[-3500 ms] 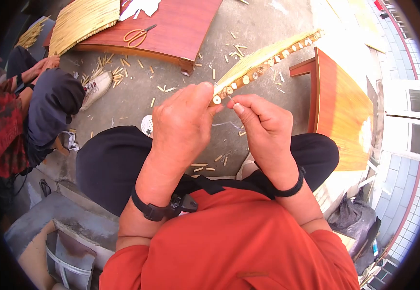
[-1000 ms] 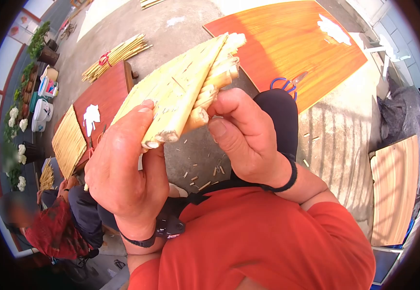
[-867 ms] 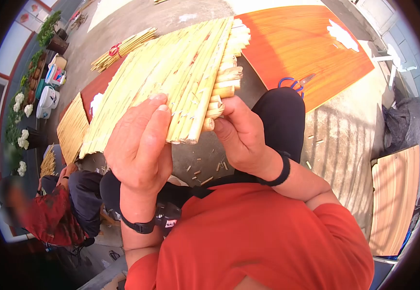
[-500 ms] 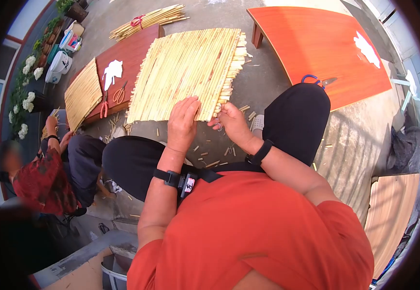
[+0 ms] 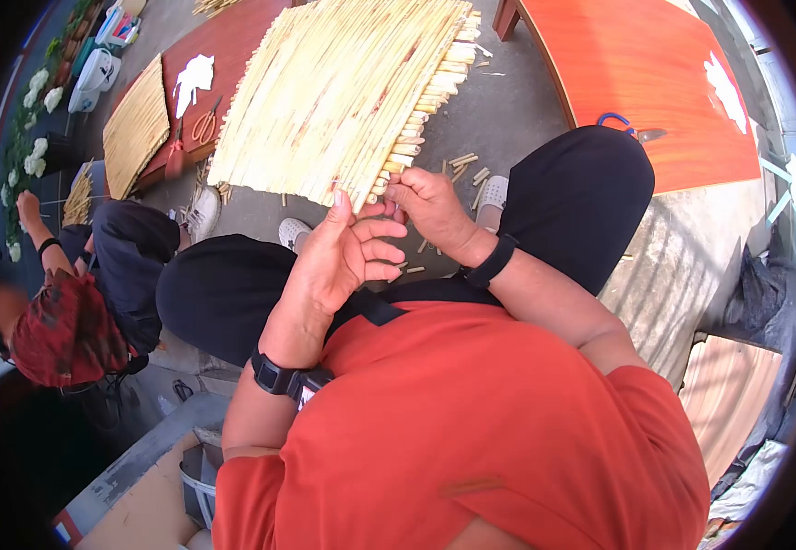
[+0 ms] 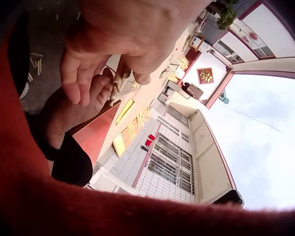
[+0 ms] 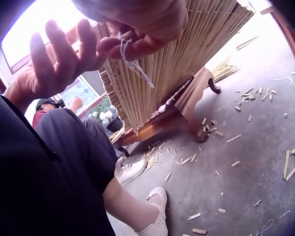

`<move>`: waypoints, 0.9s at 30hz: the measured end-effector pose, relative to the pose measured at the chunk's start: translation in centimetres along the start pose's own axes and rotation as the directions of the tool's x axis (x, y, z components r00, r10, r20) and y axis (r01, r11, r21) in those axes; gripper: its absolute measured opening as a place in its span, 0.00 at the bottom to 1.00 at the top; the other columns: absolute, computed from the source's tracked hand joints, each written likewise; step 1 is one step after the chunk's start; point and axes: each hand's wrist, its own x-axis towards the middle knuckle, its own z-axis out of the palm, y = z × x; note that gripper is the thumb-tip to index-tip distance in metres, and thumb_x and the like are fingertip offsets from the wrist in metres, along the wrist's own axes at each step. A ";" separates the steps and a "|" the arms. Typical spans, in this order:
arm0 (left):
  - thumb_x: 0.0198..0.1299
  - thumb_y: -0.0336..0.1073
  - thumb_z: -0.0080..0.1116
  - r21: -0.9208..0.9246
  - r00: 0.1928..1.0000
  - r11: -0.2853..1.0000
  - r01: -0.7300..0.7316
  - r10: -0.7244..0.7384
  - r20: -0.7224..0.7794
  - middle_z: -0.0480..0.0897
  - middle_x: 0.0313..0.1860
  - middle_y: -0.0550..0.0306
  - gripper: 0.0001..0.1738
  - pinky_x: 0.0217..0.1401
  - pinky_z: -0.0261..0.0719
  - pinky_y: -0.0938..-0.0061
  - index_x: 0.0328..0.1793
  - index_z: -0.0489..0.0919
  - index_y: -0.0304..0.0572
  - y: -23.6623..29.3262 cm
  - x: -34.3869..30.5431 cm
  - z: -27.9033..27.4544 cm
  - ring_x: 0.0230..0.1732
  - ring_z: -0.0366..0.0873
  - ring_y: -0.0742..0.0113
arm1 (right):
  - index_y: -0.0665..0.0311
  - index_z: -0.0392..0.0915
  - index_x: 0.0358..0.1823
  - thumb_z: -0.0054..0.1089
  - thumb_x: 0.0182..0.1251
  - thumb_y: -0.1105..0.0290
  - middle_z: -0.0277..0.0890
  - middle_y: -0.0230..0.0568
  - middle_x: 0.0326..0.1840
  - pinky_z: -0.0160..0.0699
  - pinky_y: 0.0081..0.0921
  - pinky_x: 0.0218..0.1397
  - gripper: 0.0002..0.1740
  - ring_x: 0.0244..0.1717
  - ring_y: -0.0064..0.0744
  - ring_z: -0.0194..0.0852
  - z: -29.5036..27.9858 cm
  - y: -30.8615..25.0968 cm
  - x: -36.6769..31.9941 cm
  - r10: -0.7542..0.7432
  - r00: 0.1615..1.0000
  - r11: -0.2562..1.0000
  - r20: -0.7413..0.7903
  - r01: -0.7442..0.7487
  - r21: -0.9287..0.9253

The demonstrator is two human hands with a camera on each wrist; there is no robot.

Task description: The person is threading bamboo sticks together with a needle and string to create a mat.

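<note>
A mat of pale reed stalks [image 5: 325,101] slants away in front of me, its near right corner between my hands. My left hand [image 5: 334,257] is turned palm inward below that corner, thumb beside the mat's edge. Its other fingers spread loosely, and they look nearly straight in the right wrist view. At the corner, my right hand [image 5: 439,211] pinches a white string [image 7: 130,61], whose loose end dangles below the fingers in the right wrist view. Stalk ends stick out unevenly along the mat's right side. In the left wrist view both hands show, but the mat's corner is mostly hidden.
Another person in a red patterned shirt [image 5: 68,330] sits at the left, near a second reed mat [image 5: 137,128] on a low red table [image 5: 233,46]. Blue-handled scissors [image 5: 632,128] lie on the right table [image 5: 636,64]. Cut reed pieces [image 7: 187,160] litter the floor.
The mat swung from edge-on to broad side up, then shifted slightly up and left in view. My left hand has come off its top and turned palm inward; the right stays at the corner.
</note>
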 end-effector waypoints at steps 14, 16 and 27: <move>0.73 0.36 0.47 -0.278 0.970 0.929 -0.243 0.233 -0.070 0.85 0.35 0.42 0.18 0.33 0.87 0.71 0.56 0.73 0.23 -1.8 2.1 -0.5 0.30 0.85 0.63 | 0.68 0.81 0.46 0.53 0.72 0.74 0.78 0.30 0.29 0.71 0.14 0.25 0.08 0.22 0.16 0.70 0.1 1.6 0.4 0.076 0.995 0.964 0.071 -0.092 0.250; 0.72 0.36 0.47 -0.271 0.970 0.932 -0.241 0.231 -0.071 0.85 0.34 0.41 0.18 0.32 0.87 0.72 0.56 0.73 0.23 -1.8 2.1 -0.6 0.29 0.85 0.65 | 0.67 0.81 0.46 0.53 0.72 0.74 0.78 0.30 0.29 0.71 0.15 0.25 0.09 0.23 0.16 0.70 0.1 1.9 0.4 0.089 0.992 0.963 0.087 -0.108 0.248; 0.71 0.37 0.50 -0.216 0.968 0.944 -0.250 0.246 -0.047 0.85 0.33 0.46 0.18 0.30 0.85 0.71 0.58 0.74 0.28 -2.4 2.7 -1.5 0.26 0.83 0.66 | 0.67 0.81 0.47 0.52 0.72 0.76 0.77 0.30 0.29 0.71 0.15 0.27 0.09 0.24 0.17 0.70 0.2 2.8 0.6 0.075 0.991 0.953 0.110 -0.103 0.285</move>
